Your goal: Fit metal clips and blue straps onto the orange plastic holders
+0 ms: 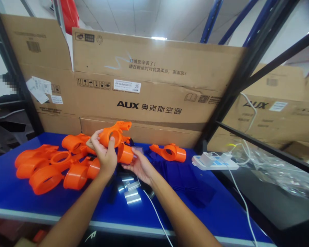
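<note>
My left hand (104,149) is closed around an orange plastic ring-shaped part (109,133), its thumb across the ring and a bracket-like arm pointing up and right. Just below, my right hand (140,166) pinches the rim of an orange plastic tube section (124,153). Whether the two orange pieces are joined I cannot tell. Under my hands lie several small silver metal pieces (133,197). Left of my left hand are several more orange ring parts (45,180) in a loose pile. Another orange part (177,153) rests on the right, behind my right hand.
Dark blue flat sheets (180,176) lie right of my hands on the blue table (98,209). A white cable (157,214) runs over the front edge. A white power strip (215,162) sits at the right edge. Cardboard (149,92) walls the back, beside a black frame post (222,92).
</note>
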`<state>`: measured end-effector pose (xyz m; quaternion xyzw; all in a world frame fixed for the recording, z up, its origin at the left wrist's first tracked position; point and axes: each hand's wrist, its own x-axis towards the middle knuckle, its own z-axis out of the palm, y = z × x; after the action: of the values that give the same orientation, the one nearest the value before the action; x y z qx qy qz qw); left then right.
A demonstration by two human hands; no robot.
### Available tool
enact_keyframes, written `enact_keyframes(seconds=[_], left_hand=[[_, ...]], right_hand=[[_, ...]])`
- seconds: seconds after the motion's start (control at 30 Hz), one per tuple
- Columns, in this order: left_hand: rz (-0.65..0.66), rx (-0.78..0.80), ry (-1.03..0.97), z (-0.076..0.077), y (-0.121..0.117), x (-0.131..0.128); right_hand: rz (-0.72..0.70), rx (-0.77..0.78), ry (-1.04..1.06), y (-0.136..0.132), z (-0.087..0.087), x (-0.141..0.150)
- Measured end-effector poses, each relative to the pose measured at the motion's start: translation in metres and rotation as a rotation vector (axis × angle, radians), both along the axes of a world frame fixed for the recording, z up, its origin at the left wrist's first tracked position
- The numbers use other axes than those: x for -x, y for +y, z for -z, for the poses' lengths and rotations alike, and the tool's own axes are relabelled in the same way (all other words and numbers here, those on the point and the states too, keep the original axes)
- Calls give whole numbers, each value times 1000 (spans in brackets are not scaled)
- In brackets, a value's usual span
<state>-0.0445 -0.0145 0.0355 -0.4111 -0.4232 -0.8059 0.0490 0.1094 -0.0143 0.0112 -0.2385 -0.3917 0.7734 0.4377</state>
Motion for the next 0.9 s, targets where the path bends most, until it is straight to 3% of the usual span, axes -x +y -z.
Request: enact_keyframes(seconds=[0.2,0.67,0.9], left_hand=[[22,3,5,0,-1,-3],[67,10,11,4,4,-2],[110,33,-21,2,1,-5]], right_hand=[[-66,88,53,-3,-1,-4],[-134,115,-136,-16,-2,-14],[137,-91,-192,-19,-4,-20]])
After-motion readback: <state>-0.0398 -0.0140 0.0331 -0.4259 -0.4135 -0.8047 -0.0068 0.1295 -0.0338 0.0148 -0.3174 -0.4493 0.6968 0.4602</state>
